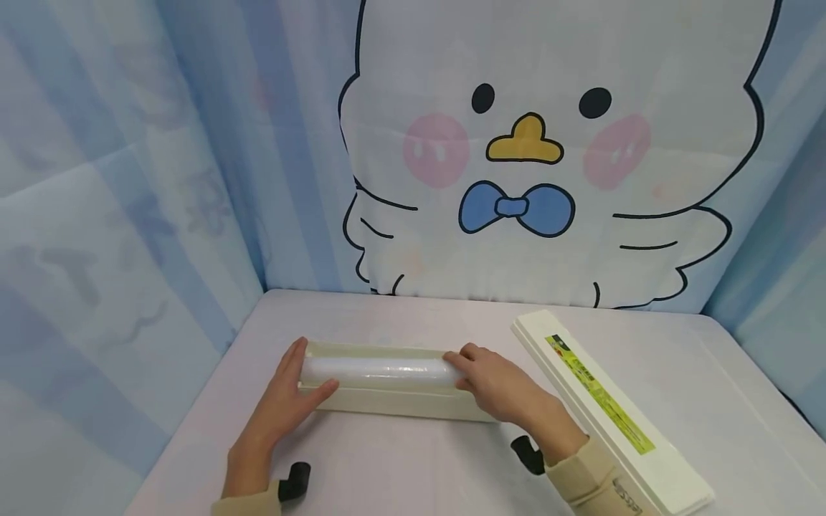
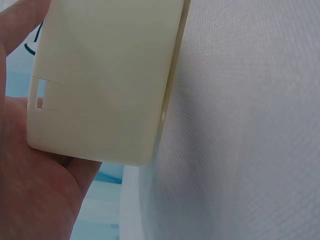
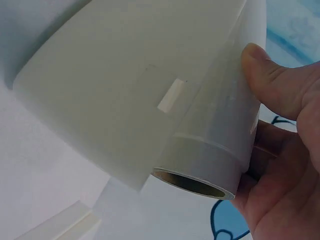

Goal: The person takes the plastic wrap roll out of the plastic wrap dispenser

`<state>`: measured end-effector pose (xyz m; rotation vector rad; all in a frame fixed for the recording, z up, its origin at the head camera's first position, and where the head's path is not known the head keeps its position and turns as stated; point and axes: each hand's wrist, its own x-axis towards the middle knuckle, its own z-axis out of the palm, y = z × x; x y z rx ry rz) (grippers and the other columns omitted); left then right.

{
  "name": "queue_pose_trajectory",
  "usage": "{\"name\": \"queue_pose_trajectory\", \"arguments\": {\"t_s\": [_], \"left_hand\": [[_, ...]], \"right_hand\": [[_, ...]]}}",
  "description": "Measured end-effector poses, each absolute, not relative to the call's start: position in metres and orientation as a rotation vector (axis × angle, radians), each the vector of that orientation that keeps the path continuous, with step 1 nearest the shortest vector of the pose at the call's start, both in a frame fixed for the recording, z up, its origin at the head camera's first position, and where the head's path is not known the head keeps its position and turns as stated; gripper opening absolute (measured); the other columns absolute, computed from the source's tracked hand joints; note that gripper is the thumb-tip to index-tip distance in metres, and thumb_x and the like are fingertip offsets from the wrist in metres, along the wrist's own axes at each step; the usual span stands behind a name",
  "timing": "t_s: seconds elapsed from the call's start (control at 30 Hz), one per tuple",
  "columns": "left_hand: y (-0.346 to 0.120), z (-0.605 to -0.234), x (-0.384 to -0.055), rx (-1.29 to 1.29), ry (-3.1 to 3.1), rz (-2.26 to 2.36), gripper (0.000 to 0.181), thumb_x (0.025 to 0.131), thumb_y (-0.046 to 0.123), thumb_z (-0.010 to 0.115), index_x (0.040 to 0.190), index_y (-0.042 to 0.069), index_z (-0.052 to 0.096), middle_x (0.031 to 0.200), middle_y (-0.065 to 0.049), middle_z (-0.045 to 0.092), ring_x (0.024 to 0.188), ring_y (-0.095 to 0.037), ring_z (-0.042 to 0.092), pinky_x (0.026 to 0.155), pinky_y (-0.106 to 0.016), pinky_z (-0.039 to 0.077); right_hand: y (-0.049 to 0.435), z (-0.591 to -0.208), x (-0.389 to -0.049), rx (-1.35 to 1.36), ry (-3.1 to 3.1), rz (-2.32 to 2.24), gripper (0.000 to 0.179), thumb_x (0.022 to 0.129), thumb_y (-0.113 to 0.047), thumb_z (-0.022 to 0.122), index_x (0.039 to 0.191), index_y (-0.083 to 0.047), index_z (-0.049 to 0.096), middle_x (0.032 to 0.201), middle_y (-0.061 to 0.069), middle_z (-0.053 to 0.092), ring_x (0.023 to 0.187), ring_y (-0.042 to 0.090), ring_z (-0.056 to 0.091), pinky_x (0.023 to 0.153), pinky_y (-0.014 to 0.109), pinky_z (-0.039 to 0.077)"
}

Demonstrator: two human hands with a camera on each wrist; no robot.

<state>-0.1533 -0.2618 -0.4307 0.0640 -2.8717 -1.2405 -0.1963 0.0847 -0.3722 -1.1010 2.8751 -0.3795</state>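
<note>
A long off-white cling film dispenser box (image 1: pixel 406 404) stands lidless on the table, a shiny roll of cling film (image 1: pixel 381 370) along its top opening. My left hand (image 1: pixel 276 410) grips the box's left end, thumb on the front edge and fingers behind. In the left wrist view the box's side (image 2: pixel 105 100) shows a small rectangular slot. At the other end, my right hand (image 1: pixel 502 387) holds the roll between thumb and fingers. The right wrist view shows the roll's hollow cardboard core (image 3: pixel 190 184) sticking out beside the box's side wall (image 3: pixel 100 100).
To the right, a long white lid (image 1: pixel 619 423) with a yellow-green label lies slantwise on the pale table (image 1: pixel 387 466), close by the right forearm. Behind the table hangs a blue and white curtain (image 1: pixel 310 143) with a cartoon bird. Black straps (image 1: pixel 295 481) show at both wrists.
</note>
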Motion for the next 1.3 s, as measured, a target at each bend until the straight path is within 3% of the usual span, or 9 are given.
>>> {"name": "queue_pose_trajectory", "arguments": {"t_s": [0.1, 0.27, 0.37, 0.57, 0.7, 1.1, 1.3], "left_hand": [[-0.262, -0.431, -0.152, 0.067, -2.874, -1.237, 0.108, 0.092, 0.057, 0.066, 0.161, 0.000, 0.006, 0.166, -0.023, 0.004, 0.151, -0.041, 0.007, 0.118, -0.059, 0.013], [-0.262, -0.430, -0.151, 0.041, -2.853, -1.239, 0.107, 0.092, 0.056, 0.067, 0.161, -0.001, 0.008, 0.166, -0.023, 0.006, 0.151, -0.041, 0.009, 0.118, -0.059, 0.014], [-0.262, -0.431, -0.151, 0.030, -2.849, -1.238, 0.106, 0.092, 0.056, 0.067, 0.160, -0.002, 0.008, 0.166, -0.023, 0.006, 0.151, -0.040, 0.009, 0.118, -0.059, 0.014], [-0.262, -0.430, -0.153, 0.033, -2.861, -1.237, 0.107, 0.092, 0.057, 0.066, 0.161, -0.001, 0.007, 0.166, -0.022, 0.005, 0.152, -0.039, 0.008, 0.118, -0.058, 0.013], [-0.262, -0.430, -0.152, 0.035, -2.857, -1.230, 0.107, 0.092, 0.055, 0.067, 0.160, -0.002, 0.007, 0.166, -0.023, 0.006, 0.151, -0.040, 0.009, 0.118, -0.058, 0.014], [-0.262, -0.432, -0.152, 0.058, -2.863, -1.208, 0.106, 0.092, 0.055, 0.068, 0.160, -0.002, 0.009, 0.166, -0.023, 0.007, 0.151, -0.041, 0.011, 0.118, -0.059, 0.015], [-0.263, -0.432, -0.154, 0.062, -2.875, -1.196, 0.107, 0.092, 0.056, 0.067, 0.161, 0.000, 0.008, 0.166, -0.022, 0.006, 0.151, -0.040, 0.010, 0.118, -0.058, 0.015]], "right_hand": [[0.082, -0.369, -0.195, -1.068, 2.845, -0.339, 0.042, 0.099, -0.010, 0.065, 0.139, -0.006, 0.055, 0.119, 0.011, 0.058, 0.097, 0.024, 0.059, 0.087, 0.041, 0.052], [0.080, -0.364, -0.195, -1.068, 2.802, -0.296, 0.042, 0.103, -0.007, 0.057, 0.144, -0.003, 0.049, 0.134, 0.016, 0.055, 0.117, 0.035, 0.054, 0.100, 0.049, 0.045], [0.080, -0.362, -0.194, -1.079, 2.768, -0.276, 0.046, 0.104, -0.007, 0.052, 0.150, -0.009, 0.046, 0.138, 0.014, 0.055, 0.124, 0.035, 0.050, 0.104, 0.052, 0.040], [0.084, -0.360, -0.196, -1.220, 2.759, -0.190, 0.050, 0.107, -0.013, 0.048, 0.155, -0.024, 0.042, 0.134, 0.010, 0.059, 0.118, 0.031, 0.054, 0.098, 0.050, 0.044], [0.088, -0.358, -0.198, -1.358, 2.794, -0.136, 0.048, 0.108, -0.016, 0.048, 0.154, -0.024, 0.043, 0.129, 0.008, 0.062, 0.113, 0.029, 0.058, 0.094, 0.047, 0.048], [0.092, -0.363, -0.197, -1.406, 2.786, -0.180, 0.049, 0.107, -0.019, 0.048, 0.155, -0.029, 0.043, 0.132, 0.008, 0.061, 0.106, 0.027, 0.064, 0.088, 0.046, 0.053], [0.094, -0.367, -0.199, -1.459, 2.782, -0.212, 0.054, 0.102, -0.028, 0.060, 0.153, -0.028, 0.046, 0.130, 0.007, 0.062, 0.106, 0.026, 0.064, 0.089, 0.045, 0.053]]}}
